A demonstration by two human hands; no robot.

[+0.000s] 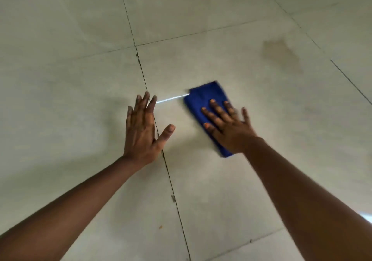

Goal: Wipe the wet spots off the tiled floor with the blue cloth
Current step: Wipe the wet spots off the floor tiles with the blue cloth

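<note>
Our right hand [227, 125] presses the blue cloth [203, 97] flat, left hand [141, 132] splayed empty; a damp patch [281, 56] at two o'clock remains.

Two hands, left hand [142, 134] and right hand [227, 127]; one blue cloth [205, 99]; one wet spot [281, 56].

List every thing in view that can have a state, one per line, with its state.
blue cloth: folded, flat on the floor, blurred.
right hand: open, fingers spread, palm down on the cloth.
left hand: open, flat, empty, apart from the cloth; whether it presses on the floor cannot be told.
damp patch: darker, unwiped, beyond the cloth.
tiled floor: pale, dark seams; a bright glint between the hands.
</note>
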